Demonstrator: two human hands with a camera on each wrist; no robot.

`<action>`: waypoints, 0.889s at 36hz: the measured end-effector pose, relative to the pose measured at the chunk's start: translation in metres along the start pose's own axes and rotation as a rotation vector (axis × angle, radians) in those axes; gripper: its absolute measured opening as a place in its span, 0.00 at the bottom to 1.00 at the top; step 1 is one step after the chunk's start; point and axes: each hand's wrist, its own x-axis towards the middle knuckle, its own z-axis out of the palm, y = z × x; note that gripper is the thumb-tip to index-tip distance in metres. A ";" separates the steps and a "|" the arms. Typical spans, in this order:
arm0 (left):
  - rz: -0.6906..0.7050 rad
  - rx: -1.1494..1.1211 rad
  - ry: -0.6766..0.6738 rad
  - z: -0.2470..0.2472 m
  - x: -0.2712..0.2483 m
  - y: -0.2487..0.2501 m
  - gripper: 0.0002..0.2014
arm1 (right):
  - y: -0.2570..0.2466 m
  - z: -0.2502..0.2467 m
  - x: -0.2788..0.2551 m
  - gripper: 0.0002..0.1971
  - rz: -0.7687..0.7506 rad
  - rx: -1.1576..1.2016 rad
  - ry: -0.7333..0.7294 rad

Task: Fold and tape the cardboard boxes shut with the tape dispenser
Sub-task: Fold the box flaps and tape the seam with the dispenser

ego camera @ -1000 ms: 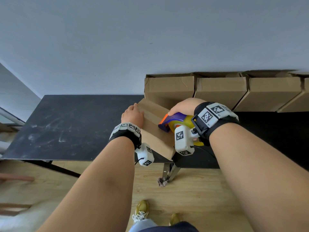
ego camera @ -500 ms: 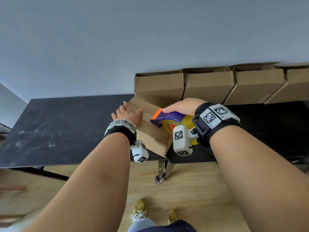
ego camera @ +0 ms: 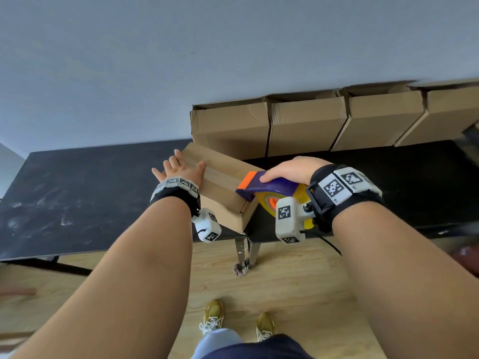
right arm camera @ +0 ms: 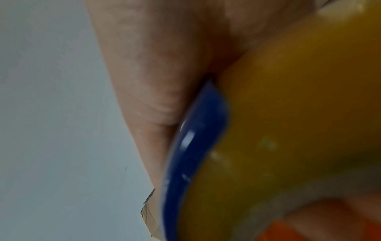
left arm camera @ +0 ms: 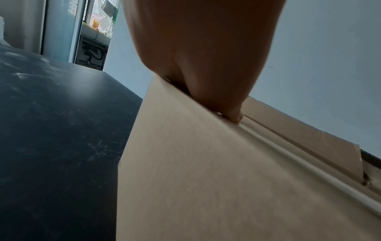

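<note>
The box (ego camera: 223, 185) lies closed on the tabletop (ego camera: 77, 198), a strip of tape already along its top seam. The left hand (ego camera: 181, 169) lies flat on its far end, fingers (ego camera: 171, 164) spread wide and straight, likely to pin the flaps and stop the box sliding. Beside the box's near corner, the right hand (ego camera: 290, 169) wraps its fingers round the tape dispenser (ego camera: 269, 190), its orange edge over the lid, probably finishing the strip. Beyond both hands, more open boxes (ego camera: 311, 123) line the wall.
</note>
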 end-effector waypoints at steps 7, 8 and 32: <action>-0.020 -0.003 0.074 0.002 -0.007 0.005 0.40 | 0.009 0.003 0.009 0.20 0.005 0.059 0.061; -0.023 -0.010 0.092 0.003 -0.009 0.006 0.40 | 0.009 0.004 0.010 0.20 0.005 0.065 0.071; 0.223 -0.001 0.003 0.025 -0.071 0.038 0.31 | 0.055 0.017 0.026 0.29 -0.031 0.237 0.054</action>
